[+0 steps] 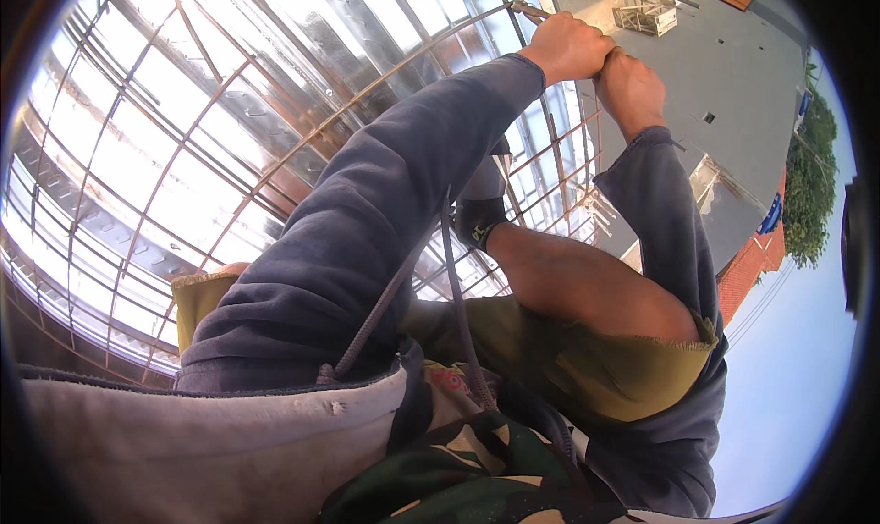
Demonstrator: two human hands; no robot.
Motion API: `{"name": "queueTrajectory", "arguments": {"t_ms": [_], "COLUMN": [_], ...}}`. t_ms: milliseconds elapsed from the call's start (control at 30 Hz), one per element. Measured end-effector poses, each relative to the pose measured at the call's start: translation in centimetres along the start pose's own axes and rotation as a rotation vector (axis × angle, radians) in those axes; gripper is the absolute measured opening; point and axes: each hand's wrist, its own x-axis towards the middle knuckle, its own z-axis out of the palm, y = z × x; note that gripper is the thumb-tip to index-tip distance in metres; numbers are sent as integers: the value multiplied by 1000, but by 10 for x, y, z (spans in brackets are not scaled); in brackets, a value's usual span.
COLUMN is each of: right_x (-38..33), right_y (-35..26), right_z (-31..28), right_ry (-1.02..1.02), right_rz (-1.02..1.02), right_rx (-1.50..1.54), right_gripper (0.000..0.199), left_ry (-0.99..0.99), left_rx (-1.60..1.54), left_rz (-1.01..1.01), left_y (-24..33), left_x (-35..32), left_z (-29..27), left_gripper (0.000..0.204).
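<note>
My left hand (570, 47) is closed in a fist at the upper right, around a metal hand tool (529, 11) whose jaw-like tip sticks out toward the steel bars; the rest of it is hidden in the hand. Right beside it, touching it, my right hand (631, 86) is closed too. What lies inside the right fist is hidden. A long thin steel bar (385, 77) runs up past the tool's tip, and other bars cross it in a grid. Both arms reach forward in dark sleeves, the left one stretched across the view.
Under the bar grid lie shiny corrugated metal sheets (330, 43). My bent leg (587, 281) and dark shoe (477, 221) stand over the grid. Far below at right are a grey surface (697, 75), a wooden frame (644, 17), a red tiled roof (744, 272) and a tree (811, 176).
</note>
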Motion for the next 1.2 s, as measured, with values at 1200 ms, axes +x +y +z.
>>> {"name": "queueTrajectory", "arguments": {"t_ms": [1200], "right_x": [-18], "right_y": [6], "right_z": [53], "right_ry": [324], "right_rz": [-172], "right_rx": [305], "right_gripper": [29], "left_ry": [-434], "left_rx": [70], "left_rz": [159], "left_y": [-8], "left_x": [-4], "left_z": [-19], "left_gripper": [29]}}
